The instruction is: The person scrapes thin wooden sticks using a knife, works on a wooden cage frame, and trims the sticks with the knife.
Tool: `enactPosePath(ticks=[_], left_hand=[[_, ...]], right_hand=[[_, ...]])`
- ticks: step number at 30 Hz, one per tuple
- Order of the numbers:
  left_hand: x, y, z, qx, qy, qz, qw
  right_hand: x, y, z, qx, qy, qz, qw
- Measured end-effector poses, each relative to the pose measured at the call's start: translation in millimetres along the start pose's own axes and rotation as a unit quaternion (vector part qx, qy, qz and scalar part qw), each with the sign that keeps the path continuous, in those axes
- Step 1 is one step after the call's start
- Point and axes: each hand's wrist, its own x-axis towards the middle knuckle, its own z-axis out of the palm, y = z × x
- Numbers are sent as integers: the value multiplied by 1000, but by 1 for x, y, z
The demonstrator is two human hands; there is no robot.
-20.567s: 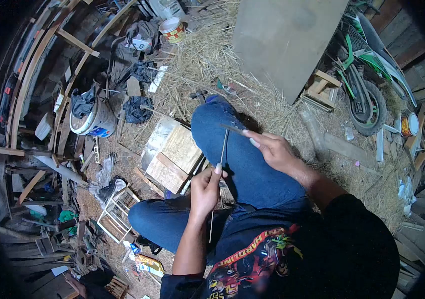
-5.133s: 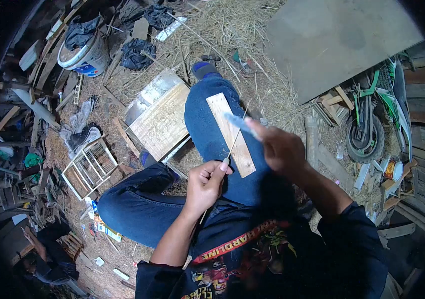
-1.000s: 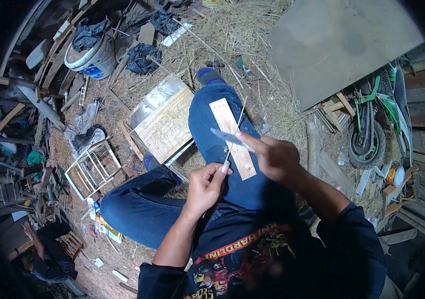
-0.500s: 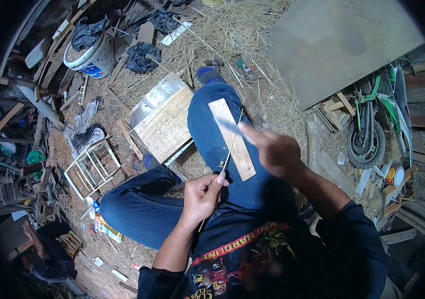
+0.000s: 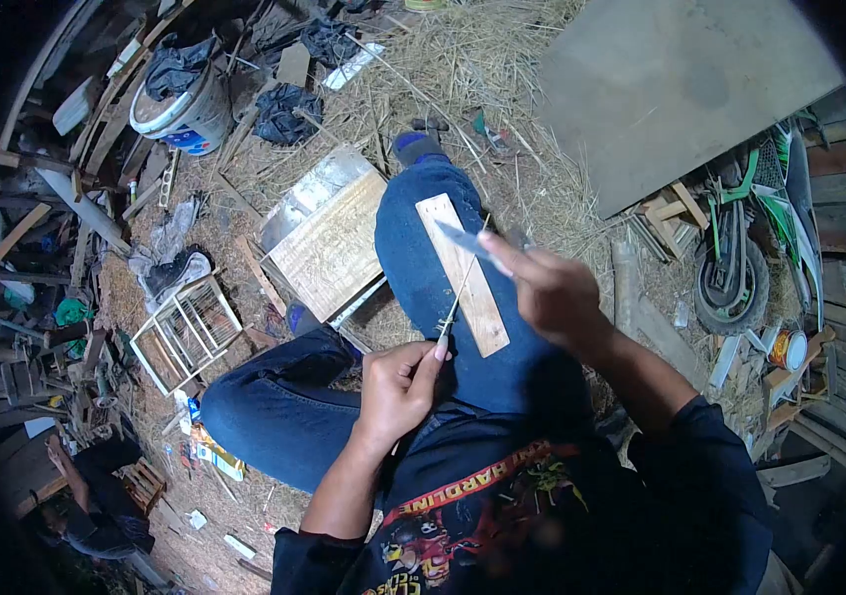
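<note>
My left hand pinches a thin wooden stick near my lap, and the stick slants up and away over a flat board. That board, pale and narrow, lies along my thigh. A knife is gripped in my right hand, its blade pointing up and left above the board and close to the stick. Whether the blade touches the stick I cannot tell. Small pale shavings show on my jeans beside the stick.
A wooden box-like piece stands left of my knee, with a small slatted cage beyond it. A white bucket is at upper left, a large flat panel at upper right, above a small motorbike. Another person sits at lower left.
The knife blade, blurred before, now shows sharper. My right hand has shifted only slightly; my left hand keeps its hold on the stick.
</note>
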Motion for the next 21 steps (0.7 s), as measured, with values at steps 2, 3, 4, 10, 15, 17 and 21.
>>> enactPosePath(ticks=[2, 3, 4, 10, 15, 17, 21], left_hand=[[0, -1, 3, -2, 7, 12, 1000], [0, -1, 4, -6, 12, 23, 1000], [0, -2, 5, -6, 12, 24, 1000], [0, -2, 5, -5, 15, 15, 1000], [1, 1, 2, -5, -5, -25, 1000], [1, 2, 4, -6, 2, -15, 1000], [0, -3, 6, -9, 7, -37, 999]], right_hand=[[-5, -11, -6, 5, -51, 20, 998], [-7, -10, -3, 20, -35, 2, 999], [-8, -9, -1, 33, -19, -15, 999], [-15, -12, 2, 53, -17, -70, 996], [2, -8, -4, 26, -2, 5, 1000], [-10, -13, 0, 10, -15, -34, 999], [-18, -7, 6, 18, -41, -57, 997]])
